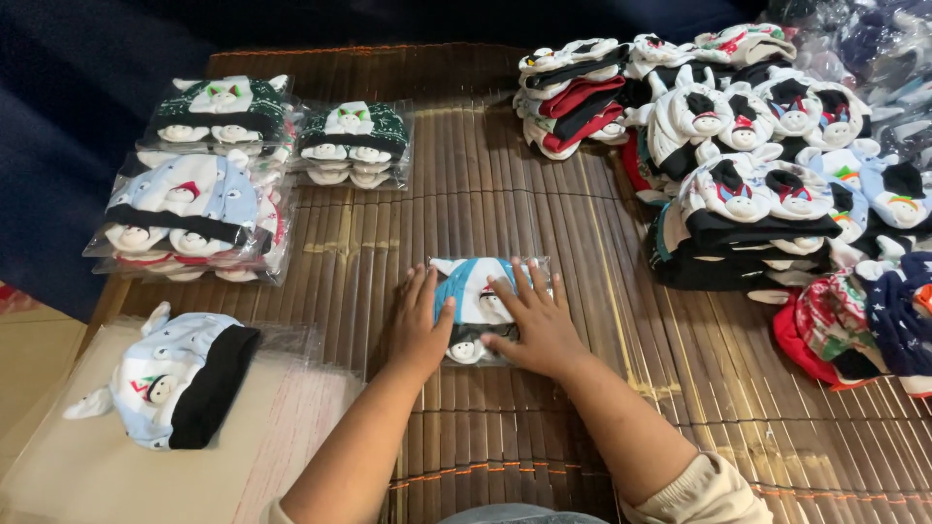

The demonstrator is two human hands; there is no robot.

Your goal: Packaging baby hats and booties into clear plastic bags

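Bamboo mat (466, 213) under both hands (481, 320); bagged hat (476, 291) pressed flat.

Two bare forearms come up from the bottom edge of the view, ending in the left hand (419, 325) and the right hand (537, 326), both uncovered, with no gloves, rings, watch or bracelet to be seen. Cream-coloured sleeves (701, 493) of soft, slightly ribbed cloth are pushed up and bunched in folds near the elbows, the right one showing plainly at the lower edge, the left only as a sliver. Between the arms, at the very bottom, a curved patch of grey-blue cloth (515, 514) shows from the person's clothing
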